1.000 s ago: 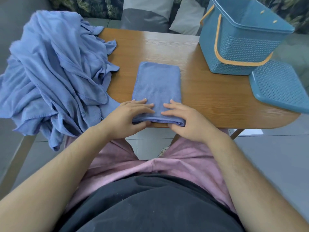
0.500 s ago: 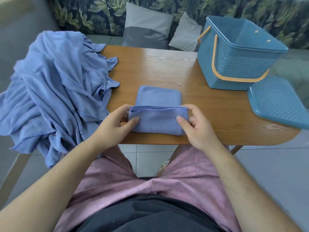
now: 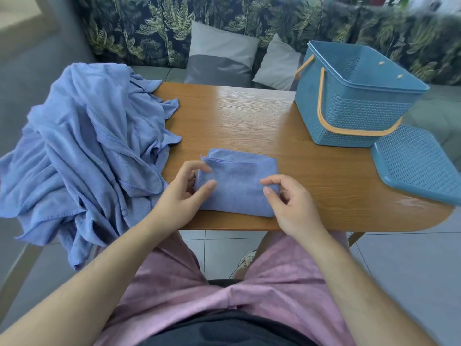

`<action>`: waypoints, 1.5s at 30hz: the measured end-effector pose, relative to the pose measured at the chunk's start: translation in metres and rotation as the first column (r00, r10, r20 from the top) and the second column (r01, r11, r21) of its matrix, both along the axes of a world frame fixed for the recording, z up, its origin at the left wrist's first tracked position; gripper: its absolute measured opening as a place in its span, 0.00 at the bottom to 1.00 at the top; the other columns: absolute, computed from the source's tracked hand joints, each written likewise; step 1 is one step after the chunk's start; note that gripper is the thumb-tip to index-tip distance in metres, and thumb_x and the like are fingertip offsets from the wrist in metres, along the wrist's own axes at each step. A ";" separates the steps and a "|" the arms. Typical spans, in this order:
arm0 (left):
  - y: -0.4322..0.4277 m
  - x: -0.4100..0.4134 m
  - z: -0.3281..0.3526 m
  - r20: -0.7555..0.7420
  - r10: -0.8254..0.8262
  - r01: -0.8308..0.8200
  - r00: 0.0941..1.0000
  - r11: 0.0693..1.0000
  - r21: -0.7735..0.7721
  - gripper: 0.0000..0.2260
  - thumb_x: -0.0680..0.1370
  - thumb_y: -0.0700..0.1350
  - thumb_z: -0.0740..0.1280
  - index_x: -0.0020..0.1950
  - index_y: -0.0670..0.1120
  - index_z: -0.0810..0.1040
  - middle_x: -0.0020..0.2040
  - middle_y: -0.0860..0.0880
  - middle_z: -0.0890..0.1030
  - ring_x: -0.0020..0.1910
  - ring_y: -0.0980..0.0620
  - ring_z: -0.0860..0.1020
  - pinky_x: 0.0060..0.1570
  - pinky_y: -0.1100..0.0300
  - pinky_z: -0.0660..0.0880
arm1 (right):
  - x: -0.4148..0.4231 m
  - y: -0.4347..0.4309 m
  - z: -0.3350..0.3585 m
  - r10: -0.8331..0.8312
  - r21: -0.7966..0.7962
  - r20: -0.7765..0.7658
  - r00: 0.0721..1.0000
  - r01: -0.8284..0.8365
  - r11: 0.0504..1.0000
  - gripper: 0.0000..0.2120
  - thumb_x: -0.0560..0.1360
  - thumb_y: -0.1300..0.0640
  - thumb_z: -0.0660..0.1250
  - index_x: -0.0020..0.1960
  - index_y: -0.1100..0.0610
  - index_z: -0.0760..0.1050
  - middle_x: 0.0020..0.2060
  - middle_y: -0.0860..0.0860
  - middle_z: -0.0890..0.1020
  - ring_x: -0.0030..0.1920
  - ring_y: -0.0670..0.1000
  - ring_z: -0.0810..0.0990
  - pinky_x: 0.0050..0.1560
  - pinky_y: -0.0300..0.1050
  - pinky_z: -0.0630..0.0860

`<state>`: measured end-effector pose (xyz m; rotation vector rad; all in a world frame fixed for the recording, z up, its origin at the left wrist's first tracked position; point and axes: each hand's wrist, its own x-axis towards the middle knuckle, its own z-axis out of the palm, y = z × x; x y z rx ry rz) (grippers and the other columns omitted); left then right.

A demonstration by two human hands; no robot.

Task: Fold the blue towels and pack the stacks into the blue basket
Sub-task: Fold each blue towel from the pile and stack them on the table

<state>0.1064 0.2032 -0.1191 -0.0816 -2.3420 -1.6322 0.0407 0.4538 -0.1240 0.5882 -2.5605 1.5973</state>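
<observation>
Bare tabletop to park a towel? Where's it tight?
Free: the table strip behind the folded towel, between towel pile and basket; a smaller patch right of it, before basket and lid. Crowded: left end under the pile, near edge at the left hand and right hand.
</observation>
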 end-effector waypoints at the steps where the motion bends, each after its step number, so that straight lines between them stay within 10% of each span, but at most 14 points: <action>1: -0.001 0.002 0.002 0.026 -0.023 0.023 0.999 1.000 -0.011 0.08 0.80 0.46 0.70 0.56 0.53 0.74 0.38 0.58 0.73 0.35 0.57 0.68 0.37 0.68 0.66 | -0.001 -0.001 0.001 -0.010 0.001 0.003 1.000 0.010 1.000 0.10 0.79 0.59 0.69 0.53 0.43 0.80 0.36 0.35 0.78 0.30 0.43 0.70 0.33 0.30 0.64; 8: -0.004 0.007 0.010 0.094 -0.052 0.062 0.994 0.991 -0.114 0.15 0.74 0.38 0.70 0.58 0.51 0.76 0.58 0.53 0.78 0.55 0.56 0.75 0.56 0.64 0.69 | -0.002 -0.002 0.007 0.032 0.051 0.023 0.999 -0.033 0.998 0.24 0.67 0.56 0.63 0.61 0.40 0.76 0.55 0.37 0.78 0.38 0.48 0.76 0.41 0.38 0.71; 15: 0.001 0.009 0.011 0.099 -0.039 0.042 0.994 0.999 -0.025 0.19 0.78 0.31 0.67 0.65 0.48 0.73 0.40 0.54 0.76 0.29 0.61 0.71 0.32 0.72 0.65 | -0.003 0.000 0.005 0.029 0.036 0.057 0.998 -0.031 0.999 0.25 0.70 0.56 0.63 0.65 0.44 0.77 0.54 0.39 0.78 0.30 0.45 0.72 0.33 0.30 0.66; 19: 0.003 0.012 0.016 0.094 -0.082 0.083 0.992 0.997 -0.007 0.23 0.77 0.31 0.69 0.68 0.50 0.71 0.47 0.47 0.81 0.33 0.61 0.74 0.36 0.69 0.68 | -0.004 -0.001 0.005 0.008 0.035 0.066 0.998 -0.010 0.999 0.24 0.75 0.61 0.62 0.68 0.48 0.75 0.56 0.39 0.78 0.29 0.42 0.73 0.33 0.28 0.66; 23: 0.000 0.008 0.011 0.128 -0.081 0.083 0.988 0.996 -0.013 0.25 0.78 0.34 0.70 0.71 0.53 0.69 0.53 0.44 0.81 0.43 0.49 0.77 0.47 0.55 0.73 | -0.008 -0.001 0.004 -0.042 0.112 0.149 0.988 0.025 0.993 0.25 0.79 0.62 0.61 0.75 0.47 0.69 0.65 0.38 0.76 0.48 0.34 0.76 0.55 0.35 0.70; 27: -0.001 0.002 0.000 0.053 0.005 0.006 0.999 0.978 -0.208 0.20 0.79 0.39 0.70 0.69 0.52 0.72 0.45 0.56 0.74 0.38 0.60 0.74 0.44 0.71 0.69 | -0.008 -0.003 0.004 -0.108 0.113 0.154 0.982 0.091 0.989 0.22 0.83 0.60 0.61 0.75 0.50 0.70 0.70 0.43 0.74 0.67 0.40 0.72 0.68 0.36 0.65; 30: -0.003 -0.002 -0.008 0.001 0.017 -0.016 1.000 0.955 -0.297 0.14 0.80 0.40 0.69 0.64 0.52 0.77 0.57 0.56 0.75 0.44 0.58 0.75 0.48 0.69 0.70 | -0.005 -0.004 0.006 -0.105 0.149 0.058 0.993 0.096 0.984 0.16 0.83 0.58 0.62 0.69 0.50 0.76 0.60 0.43 0.78 0.50 0.38 0.76 0.56 0.36 0.70; 33: -0.001 -0.005 -0.015 0.007 0.078 -0.070 0.997 0.928 -0.365 0.09 0.81 0.44 0.67 0.61 0.50 0.80 0.70 0.51 0.71 0.52 0.60 0.75 0.57 0.60 0.73 | 0.002 -0.002 0.003 -0.116 0.241 0.018 0.993 0.108 0.965 0.13 0.83 0.53 0.63 0.64 0.53 0.79 0.64 0.47 0.73 0.56 0.45 0.77 0.63 0.42 0.71; 38: 0.005 0.001 -0.014 -0.190 0.072 -0.177 0.979 0.760 -0.625 0.17 0.83 0.55 0.60 0.65 0.50 0.80 0.78 0.51 0.66 0.74 0.52 0.67 0.66 0.50 0.65 | 0.018 -0.010 0.009 -0.030 0.533 -0.328 0.944 0.212 0.819 0.20 0.82 0.48 0.61 0.71 0.55 0.75 0.81 0.54 0.58 0.75 0.60 0.63 0.71 0.57 0.65; 45: 0.015 0.005 -0.016 0.055 -0.046 0.072 0.997 0.643 -0.762 0.27 0.82 0.65 0.48 0.80 0.58 0.62 0.80 0.60 0.56 0.80 0.60 0.50 0.79 0.55 0.48 | 0.022 -0.022 -0.007 0.079 0.747 -0.074 0.994 0.002 0.665 0.29 0.83 0.37 0.44 0.83 0.44 0.52 0.83 0.50 0.46 0.82 0.55 0.39 0.81 0.54 0.47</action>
